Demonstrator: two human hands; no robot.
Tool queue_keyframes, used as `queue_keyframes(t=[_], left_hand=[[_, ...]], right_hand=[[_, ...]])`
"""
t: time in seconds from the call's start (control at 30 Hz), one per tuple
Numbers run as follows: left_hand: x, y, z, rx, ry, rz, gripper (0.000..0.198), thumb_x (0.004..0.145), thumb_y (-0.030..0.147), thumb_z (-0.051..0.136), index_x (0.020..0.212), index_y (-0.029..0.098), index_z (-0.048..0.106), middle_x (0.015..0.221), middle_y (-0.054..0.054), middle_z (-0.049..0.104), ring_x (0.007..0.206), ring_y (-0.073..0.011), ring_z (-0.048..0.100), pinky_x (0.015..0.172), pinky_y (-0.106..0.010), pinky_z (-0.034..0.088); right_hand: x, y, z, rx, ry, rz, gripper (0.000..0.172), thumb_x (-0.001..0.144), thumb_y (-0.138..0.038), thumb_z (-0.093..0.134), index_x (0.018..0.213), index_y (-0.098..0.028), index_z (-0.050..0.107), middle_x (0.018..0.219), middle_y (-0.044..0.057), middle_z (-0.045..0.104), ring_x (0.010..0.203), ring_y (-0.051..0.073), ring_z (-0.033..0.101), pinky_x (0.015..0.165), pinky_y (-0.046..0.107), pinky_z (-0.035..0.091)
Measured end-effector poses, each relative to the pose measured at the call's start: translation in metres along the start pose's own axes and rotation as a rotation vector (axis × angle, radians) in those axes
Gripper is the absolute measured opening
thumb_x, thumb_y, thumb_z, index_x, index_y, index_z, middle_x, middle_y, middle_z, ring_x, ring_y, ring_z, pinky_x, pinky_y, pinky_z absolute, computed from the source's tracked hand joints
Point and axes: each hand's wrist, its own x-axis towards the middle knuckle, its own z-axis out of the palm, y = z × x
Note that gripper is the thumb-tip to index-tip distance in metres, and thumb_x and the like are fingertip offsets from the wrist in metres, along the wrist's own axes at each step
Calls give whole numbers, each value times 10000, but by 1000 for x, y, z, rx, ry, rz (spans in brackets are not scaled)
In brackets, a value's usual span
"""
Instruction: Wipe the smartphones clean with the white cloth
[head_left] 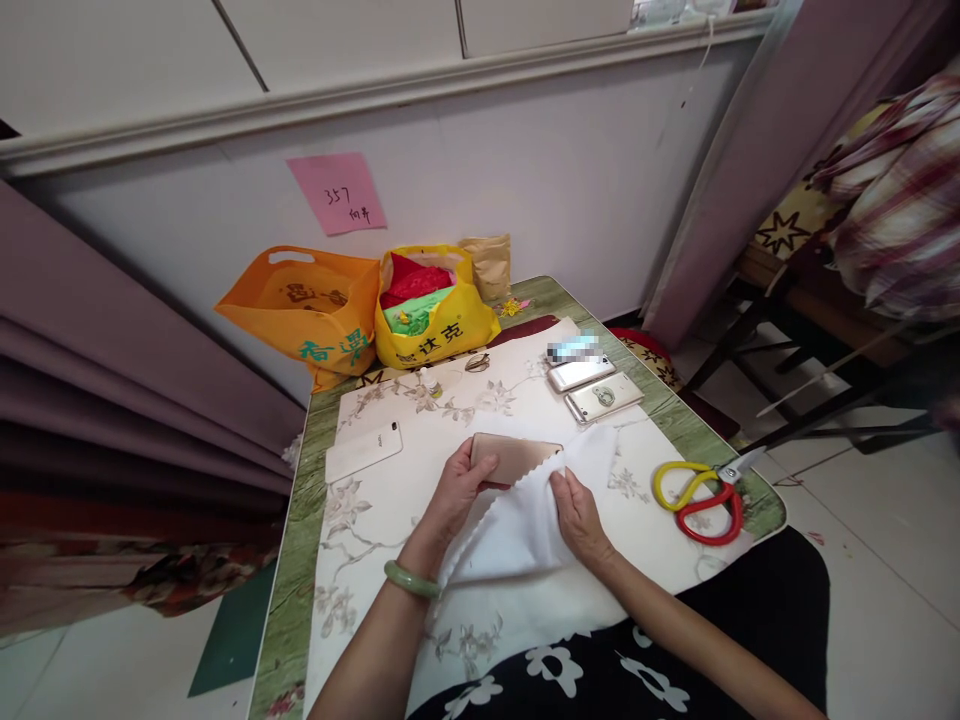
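My left hand (459, 487) grips a gold smartphone (517, 455) by its left end, the thumb lying over its face. A white cloth (504, 540) with a scalloped edge hangs from my right hand (581, 515), whose fingers pinch it near the phone's right end. The cloth covers the phone's lower right side and spreads beneath it over the table. Farther right lie two phones, one white (583, 373) and one gold with a ring on its back (604, 398). On the left a white phone (365, 452) lies flat.
Scissors (705, 500) with yellow and red handles lie at the right edge, blades outward. An orange bag (307, 310) and a filled yellow bag (439, 335) stand at the back against the wall. A small bottle (431, 383) is in front of them. A person's plaid sleeve (900, 190) shows at right.
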Motion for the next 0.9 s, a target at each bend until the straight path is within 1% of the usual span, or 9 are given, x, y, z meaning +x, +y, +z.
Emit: queue_keyframes(t=[0.13, 0.3, 0.37, 0.5, 0.57, 0.67, 0.73, 0.8, 0.9], left_hand=[[-3, 17, -11, 138, -194, -85, 403, 753, 389, 741, 1070, 167, 627, 975, -71, 681, 846, -199, 639, 661, -297, 565], [6, 31, -19, 232, -256, -90, 414, 722, 400, 756, 1045, 161, 657, 927, -70, 689, 789, -197, 650, 592, -260, 533], [13, 30, -18, 226, -168, -47, 452, 674, 384, 793, 1042, 159, 654, 864, -49, 686, 712, -175, 637, 541, -242, 505], [21, 13, -2, 77, 210, 37, 550, 610, 373, 839, 1063, 154, 616, 795, -16, 677, 625, -136, 604, 514, -224, 464], [20, 2, 11, -9, 254, 7, 519, 634, 407, 824, 1031, 137, 626, 899, -63, 707, 721, -162, 642, 616, -261, 510], [13, -10, 26, -67, 179, -11, 563, 663, 418, 805, 1119, 160, 600, 1040, -94, 714, 883, -204, 660, 786, -324, 524], [7, -13, 30, -50, 125, -2, 576, 699, 422, 773, 1181, 185, 567, 1078, -89, 706, 944, -214, 649, 833, -337, 508], [2, -12, 29, 35, 44, 14, 537, 743, 410, 728, 1203, 192, 560, 1101, -84, 693, 982, -219, 631, 850, -335, 491], [-3, -6, 24, 281, -120, 67, 446, 782, 355, 673, 1187, 190, 586, 1119, -75, 672, 1023, -234, 596, 882, -337, 463]], right_hand=[[-1, 0, -1, 62, -2, 11, 388, 973, -522, 363, 1000, -206, 587, 892, 59, 668, 819, 215, 597, 801, 315, 475], [0, 3, -2, -61, -77, -40, 368, 974, -505, 358, 978, -210, 579, 784, 23, 630, 747, 197, 569, 727, 295, 452], [1, 3, -2, -145, -113, -82, 342, 976, -486, 360, 943, -215, 566, 756, 12, 610, 717, 186, 553, 698, 286, 434], [0, 3, 0, -303, -136, -149, 311, 980, -464, 359, 848, -231, 518, 659, -24, 527, 605, 158, 486, 621, 270, 383], [-1, 4, 0, -345, -138, -180, 301, 980, -455, 360, 833, -234, 502, 652, -24, 517, 596, 159, 483, 611, 271, 373], [-2, 7, 1, -358, -97, -187, 313, 988, -453, 333, 848, -233, 507, 671, -3, 547, 610, 176, 514, 622, 285, 391], [-2, 8, 1, -338, -82, -172, 336, 994, -456, 309, 886, -227, 530, 696, 17, 584, 633, 191, 546, 640, 297, 412], [-2, 8, 1, -308, -92, -157, 353, 995, -463, 305, 933, -220, 552, 730, 34, 619, 666, 204, 576, 663, 307, 430], [-1, 7, 1, -252, -106, -138, 354, 992, -473, 323, 973, -217, 566, 781, 42, 645, 713, 212, 601, 687, 310, 442]])
